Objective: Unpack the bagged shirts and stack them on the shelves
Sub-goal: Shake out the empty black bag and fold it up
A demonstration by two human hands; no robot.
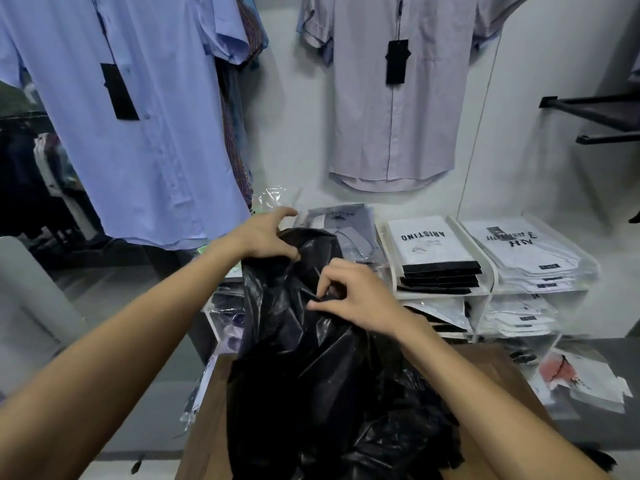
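A large black plastic bag stands in a brown cardboard box in front of me. My left hand grips the bag's top edge at the far side. My right hand pinches a fold of the black plastic near the bag's mouth. What is inside the bag is hidden. Behind it stands a white shelf unit with stacks of packaged shirts: a grey one at the left, a white and black stack in the middle, a white stack at the right.
A light blue shirt and a pale lilac shirt hang on the wall above the shelves. Black wall brackets stick out at the right. More packaged shirts lie on the floor at the right. A grey object stands at the left.
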